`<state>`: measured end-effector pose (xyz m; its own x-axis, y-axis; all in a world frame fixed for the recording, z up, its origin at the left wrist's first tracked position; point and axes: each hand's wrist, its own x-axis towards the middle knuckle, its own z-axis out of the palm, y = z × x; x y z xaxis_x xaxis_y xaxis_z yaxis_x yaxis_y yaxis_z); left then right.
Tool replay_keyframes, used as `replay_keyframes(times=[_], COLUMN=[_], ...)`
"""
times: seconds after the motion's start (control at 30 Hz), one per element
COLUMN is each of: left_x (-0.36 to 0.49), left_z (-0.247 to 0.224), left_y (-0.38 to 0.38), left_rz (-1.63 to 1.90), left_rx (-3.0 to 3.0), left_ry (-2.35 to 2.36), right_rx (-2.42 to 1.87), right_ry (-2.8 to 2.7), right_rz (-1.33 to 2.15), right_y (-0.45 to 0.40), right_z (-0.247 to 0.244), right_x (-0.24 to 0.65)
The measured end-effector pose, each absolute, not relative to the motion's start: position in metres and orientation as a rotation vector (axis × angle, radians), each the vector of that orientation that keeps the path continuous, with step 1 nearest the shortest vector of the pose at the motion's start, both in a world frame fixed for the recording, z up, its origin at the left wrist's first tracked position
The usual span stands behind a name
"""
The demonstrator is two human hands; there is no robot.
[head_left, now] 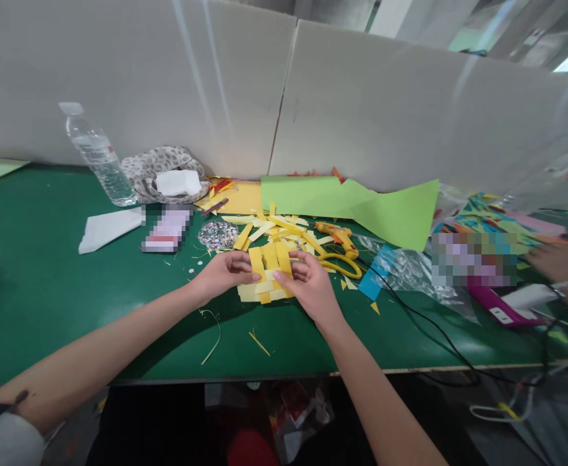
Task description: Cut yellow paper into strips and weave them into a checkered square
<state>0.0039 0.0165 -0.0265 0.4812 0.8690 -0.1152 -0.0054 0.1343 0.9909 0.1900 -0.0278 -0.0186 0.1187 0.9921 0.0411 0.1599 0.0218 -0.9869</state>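
Note:
Between my two hands is a small woven piece of yellow paper strips (270, 255), darker strips crossing paler ones. My left hand (223, 275) grips its left edge, thumb in front and fingers behind. On the right edge, my right hand (308, 285) pinches it the same way, its thumb on the front. Just beyond lies a heap of loose yellow paper strips (264, 228). Yellow-handled scissors (342, 265) rest right of my right hand, blades hidden. A yellow glue gun (337, 237) lies behind them.
A water bottle (100, 155) stands at the back left beside a spotted cloth bag (141, 171). Green paper (313, 195) leans along the partition. A black cable (420, 317) crosses the right side, near another person's hand (558, 262). Blue card (376, 273) lies by clear plastic.

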Motion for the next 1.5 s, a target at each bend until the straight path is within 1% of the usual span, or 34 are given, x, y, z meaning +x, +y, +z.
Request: replay_keyframes(times=[0.13, 0.37, 0.57, 0.93, 1.3, 1.5], left_x=[0.004, 0.004, 0.003, 0.006, 0.009, 0.01], left_z=[-0.027, -0.028, -0.027, -0.026, -0.027, -0.027], left_y=[0.016, 0.015, 0.014, 0.009, 0.005, 0.005], left_rz=[0.774, 0.758, 0.83, 0.921, 0.961, 0.877], left_rx=[1.305, 1.374, 1.505, 1.47, 1.412, 1.342], left_ry=[0.872, 0.881, 0.946, 1.099, 1.068, 0.96], right_rx=[-1.344, -1.307, -1.336, -1.286, -1.247, -1.272], right_ry=[-1.221, -1.26, -1.37, -1.344, -1.308, -1.3], right_rz=[1.056, 1.013, 0.966, 1.031, 1.159, 1.166], right_y=[-0.027, -0.027, -0.029, -0.032, -0.034, -0.034], right_z=[-0.02, -0.02, -0.024, -0.022, -0.024, -0.025], right_x=[0.19, 0.189, 0.185, 0.18, 0.177, 0.176])
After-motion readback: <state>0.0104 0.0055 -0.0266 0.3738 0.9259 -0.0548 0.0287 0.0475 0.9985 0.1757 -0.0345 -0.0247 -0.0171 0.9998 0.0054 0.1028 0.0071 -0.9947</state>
